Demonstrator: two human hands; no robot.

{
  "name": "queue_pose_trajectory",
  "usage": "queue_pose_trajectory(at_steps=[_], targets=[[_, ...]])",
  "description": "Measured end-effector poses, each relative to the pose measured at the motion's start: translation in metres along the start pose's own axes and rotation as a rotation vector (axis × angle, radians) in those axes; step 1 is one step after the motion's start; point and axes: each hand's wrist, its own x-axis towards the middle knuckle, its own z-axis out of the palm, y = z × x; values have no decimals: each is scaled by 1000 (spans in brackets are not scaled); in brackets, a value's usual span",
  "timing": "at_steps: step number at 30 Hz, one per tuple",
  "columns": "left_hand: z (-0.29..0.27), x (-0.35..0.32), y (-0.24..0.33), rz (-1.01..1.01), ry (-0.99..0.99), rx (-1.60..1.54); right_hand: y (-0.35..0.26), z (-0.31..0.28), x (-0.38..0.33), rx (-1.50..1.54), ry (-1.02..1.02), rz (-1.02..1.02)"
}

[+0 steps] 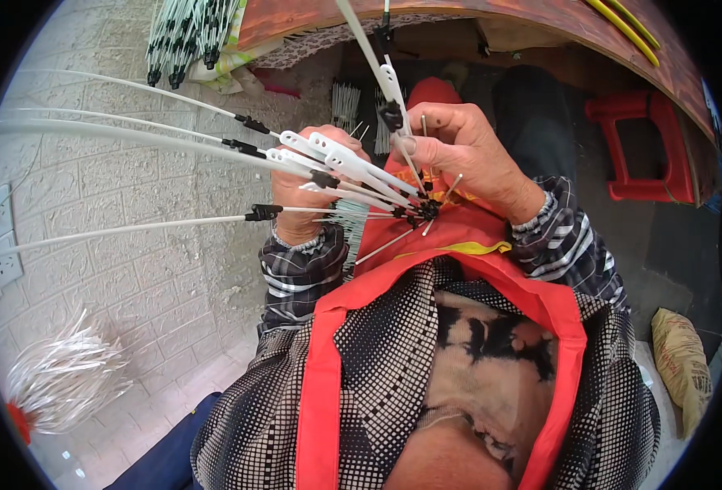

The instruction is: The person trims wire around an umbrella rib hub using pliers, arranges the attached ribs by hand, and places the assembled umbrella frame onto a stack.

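In front of my chest, several thin white rods with black joints meet at a small black hub (428, 210), like the ribs of an umbrella frame. My left hand (299, 196) is closed round a bundle of these ribs, partly hidden behind flat white plastic arms (351, 162) with holes in their ends. Between the thumb and fingers of my right hand (479, 151) is another white rib (411, 155), just below its black joint. Short rod ends stick out around the hub, above my red apron (393, 282).
A brown table edge (573, 28) curves across the far side, with bundled black-tipped rods (189, 41) at its left. A red stool (639, 147) and a sack (681, 363) stand right. On the left are a brick-patterned wall (116, 196) and a white strip bundle (71, 376).
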Motion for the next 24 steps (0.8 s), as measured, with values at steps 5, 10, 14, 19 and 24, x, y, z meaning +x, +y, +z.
queue_pose_trajectory(at_steps=[5,10,14,19,24], targets=[[6,3,-2,100,-38,-137,-1,0,0,29,-8,26],[10,-1,1,40,32,-149,-6,7,-1,-206,99,-49],[9,4,4,13,-27,10,-9,14,0,-384,184,-108],[17,6,-4,94,86,78,-6,18,3,-599,242,-298],[21,5,-2,75,94,85,-4,18,4,-637,264,-348]])
